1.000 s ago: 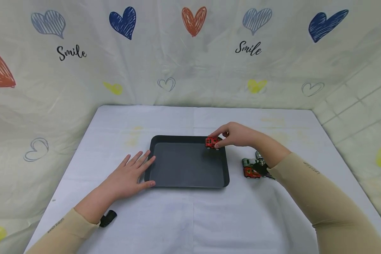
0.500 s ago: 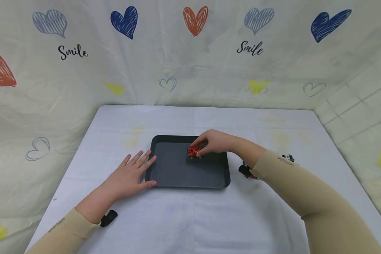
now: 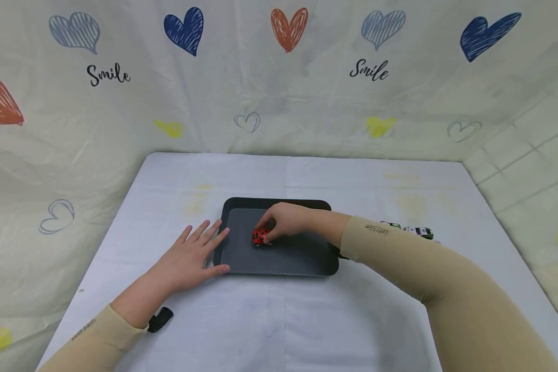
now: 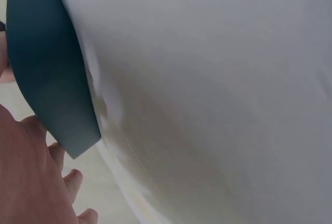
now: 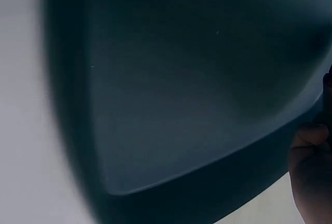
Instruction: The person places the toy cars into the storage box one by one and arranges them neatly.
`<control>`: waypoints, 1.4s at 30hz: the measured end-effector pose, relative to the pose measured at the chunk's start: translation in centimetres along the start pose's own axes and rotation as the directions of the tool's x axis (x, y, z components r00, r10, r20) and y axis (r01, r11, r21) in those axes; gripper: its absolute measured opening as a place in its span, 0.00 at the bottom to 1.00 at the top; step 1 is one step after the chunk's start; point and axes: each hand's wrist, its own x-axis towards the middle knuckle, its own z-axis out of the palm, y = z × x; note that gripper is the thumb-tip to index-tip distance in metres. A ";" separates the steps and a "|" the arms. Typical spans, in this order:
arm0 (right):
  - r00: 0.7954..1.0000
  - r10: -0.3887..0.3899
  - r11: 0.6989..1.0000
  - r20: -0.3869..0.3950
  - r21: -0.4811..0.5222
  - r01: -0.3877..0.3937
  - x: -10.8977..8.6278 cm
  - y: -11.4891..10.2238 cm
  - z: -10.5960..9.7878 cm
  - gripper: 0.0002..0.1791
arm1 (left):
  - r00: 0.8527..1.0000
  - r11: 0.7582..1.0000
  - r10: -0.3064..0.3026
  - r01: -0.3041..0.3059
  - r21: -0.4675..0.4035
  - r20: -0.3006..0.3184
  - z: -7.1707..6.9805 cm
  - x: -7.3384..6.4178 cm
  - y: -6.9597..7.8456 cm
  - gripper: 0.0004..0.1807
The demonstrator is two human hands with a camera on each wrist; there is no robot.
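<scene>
A small red toy car (image 3: 260, 237) with black markings is pinched between the thumb and fingers of my right hand (image 3: 285, 219), over the left half of a dark grey baking tray (image 3: 279, 268). My left hand (image 3: 186, 261) lies with fingers spread at the tray's left edge, its fingertips right at the rim. In the left wrist view the tray's outer wall (image 4: 49, 68) shows beside the left hand (image 4: 31, 177). The right wrist view has the tray's inside (image 5: 181, 105), with part of the right hand (image 5: 314, 172) at the right edge.
More toy cars stand on the white table right of the tray, partly hidden by my right sleeve (image 3: 400, 263); a white and black car (image 3: 418, 232) shows behind it. A black strap piece (image 3: 160, 320) sits at my left wrist. A heart-patterned sheet (image 3: 307, 103) hangs behind the table.
My right hand has carried the red toy car left and nearer to me, from the tray's back right corner to its left half. My left hand has stayed at the rim.
</scene>
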 end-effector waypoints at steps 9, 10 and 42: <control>0.999 -0.002 0.990 0.048 -0.140 0.008 1.4 -1.4 1.2 0.22 | 1.000 1.000 -0.003 0.003 0.008 -0.001 -0.3 -0.1 0.1 0.51; 0.999 -0.003 0.989 0.050 -0.147 0.010 1.5 -1.5 1.3 0.22 | 1.000 1.000 -0.006 0.006 0.008 0.003 -0.3 -0.1 0.1 0.51; 0.986 -0.062 0.990 0.154 -0.112 0.080 3.1 -3.7 2.3 0.24 | 1.000 0.999 0.005 -0.006 -0.038 -0.018 0.1 0.0 0.1 0.51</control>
